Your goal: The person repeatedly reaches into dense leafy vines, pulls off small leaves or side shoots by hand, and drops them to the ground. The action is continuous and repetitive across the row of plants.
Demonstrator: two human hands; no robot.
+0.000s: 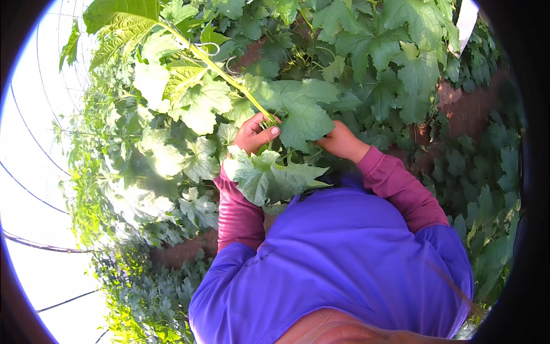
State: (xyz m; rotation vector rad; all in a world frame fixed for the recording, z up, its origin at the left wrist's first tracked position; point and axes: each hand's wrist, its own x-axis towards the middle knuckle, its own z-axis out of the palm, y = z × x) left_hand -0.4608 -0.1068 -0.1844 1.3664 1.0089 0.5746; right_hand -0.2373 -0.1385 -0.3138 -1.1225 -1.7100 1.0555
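Between the thumb and fingers of my left hand [254, 134] is a green vine stem [223, 74], which slants from the upper left down to my grip. My right hand [340, 141] is beside it, partly behind a broad lobed leaf [303, 109]. Its fingertips are hidden by that leaf, so I cannot tell what they touch. Below both hands another large leaf [273, 176] spreads across my left wrist. A thin curled tendril or string [209, 48] loops around the upper stem.
Dense climbing foliage [378, 38] stands before me, with brown soil [468, 112] showing at the right. Sunlit leaves [159, 155] crowd the left side. Thin dark wires or lines [64, 303] cross the bright sky. A white sheet or strip [466, 26] hangs at the upper right.
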